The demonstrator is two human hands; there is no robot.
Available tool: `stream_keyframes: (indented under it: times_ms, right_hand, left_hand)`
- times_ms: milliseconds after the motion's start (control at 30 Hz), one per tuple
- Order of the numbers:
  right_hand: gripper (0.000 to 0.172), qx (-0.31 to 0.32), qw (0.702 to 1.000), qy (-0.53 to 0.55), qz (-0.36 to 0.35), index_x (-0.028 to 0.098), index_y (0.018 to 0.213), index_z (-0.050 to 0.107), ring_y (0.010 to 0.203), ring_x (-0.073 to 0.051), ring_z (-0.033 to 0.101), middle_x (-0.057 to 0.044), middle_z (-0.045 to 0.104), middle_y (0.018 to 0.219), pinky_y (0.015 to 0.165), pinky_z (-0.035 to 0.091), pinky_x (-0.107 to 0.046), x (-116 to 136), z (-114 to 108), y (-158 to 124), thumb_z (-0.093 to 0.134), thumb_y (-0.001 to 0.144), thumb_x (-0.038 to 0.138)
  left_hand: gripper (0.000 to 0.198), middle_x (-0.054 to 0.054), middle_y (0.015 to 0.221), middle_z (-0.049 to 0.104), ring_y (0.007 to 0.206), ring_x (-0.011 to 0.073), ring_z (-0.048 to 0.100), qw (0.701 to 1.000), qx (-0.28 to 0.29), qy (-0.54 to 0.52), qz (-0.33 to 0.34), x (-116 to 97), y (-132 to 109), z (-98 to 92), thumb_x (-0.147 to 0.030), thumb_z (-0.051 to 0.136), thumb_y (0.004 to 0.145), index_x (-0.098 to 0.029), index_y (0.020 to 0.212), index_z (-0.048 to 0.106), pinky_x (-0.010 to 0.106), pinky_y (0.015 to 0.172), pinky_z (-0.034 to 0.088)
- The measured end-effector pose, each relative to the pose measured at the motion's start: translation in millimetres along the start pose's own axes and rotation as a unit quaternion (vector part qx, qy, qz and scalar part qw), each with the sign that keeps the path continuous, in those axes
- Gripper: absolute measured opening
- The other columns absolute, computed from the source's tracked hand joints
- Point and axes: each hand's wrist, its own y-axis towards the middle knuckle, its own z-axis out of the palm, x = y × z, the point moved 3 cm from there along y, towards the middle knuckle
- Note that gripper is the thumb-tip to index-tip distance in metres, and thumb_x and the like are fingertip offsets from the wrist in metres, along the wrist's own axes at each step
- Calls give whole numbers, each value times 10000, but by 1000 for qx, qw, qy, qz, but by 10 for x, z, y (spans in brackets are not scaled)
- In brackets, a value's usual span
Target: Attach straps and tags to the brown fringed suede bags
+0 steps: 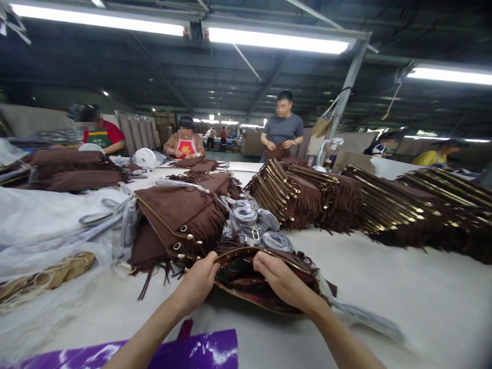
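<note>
A brown fringed handbag (307,266) lies on the white table before me, its brass zipper undone and its mouth spread wide. Inside, a dark patterned lining (242,274) shows. My left hand (202,274) is closed on the bag's left rim, near the zipper's end. The far rim is pinched by my right hand (274,271), whose thumb and curled fingers reach over the opening. A plastic-wrapped strap (369,318) trails from the bag's right side. Just beyond my left hand, a pile of zipped brown bags (177,210) touches or nearly touches it.
Wrapped coiled straps (246,215) lie behind the bag. Rows of stacked fringed bags (388,200) line the right. Clear plastic (49,215) covers the left, with a purple glossy sheet (200,351) at the front edge. Several people work across the table, one standing person (283,128) among them.
</note>
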Motion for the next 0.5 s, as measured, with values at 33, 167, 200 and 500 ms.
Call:
stream_keyframes:
  times_ms: [33,167,200,500]
  right_hand:
    - [265,5,1000,7,2,210,760,425,737,-166,436,18,472,751,707,340,-296,3,-1,-19,346,988,320]
    - [282,14,998,52,27,206,770,457,764,-172,453,8,497,777,722,356,-296,-23,-28,-141,362,976,373]
    - [289,17,997,61,34,205,770,461,769,-173,461,6,504,782,727,364,-297,-32,-52,-168,365,971,388]
    - [228,15,998,-2,59,172,787,578,811,-190,534,-25,601,825,759,450,-318,-259,-460,-245,420,912,278]
  left_hand:
    - [164,69,961,633,910,222,592,998,-3,59,15,-102,-41,-22,-166,344,929,-186,958,505,352,821,452]
    - [301,139,1270,572,1138,282,551,959,33,204,193,-666,-213,101,-98,377,922,-176,1153,555,444,979,453]
    - [297,134,1225,602,1101,275,576,951,68,197,226,-775,-227,191,-99,370,925,-168,1126,578,428,958,480]
    - [380,157,1034,720,1008,300,660,948,174,132,233,-955,122,689,4,414,775,-112,981,711,405,990,478]
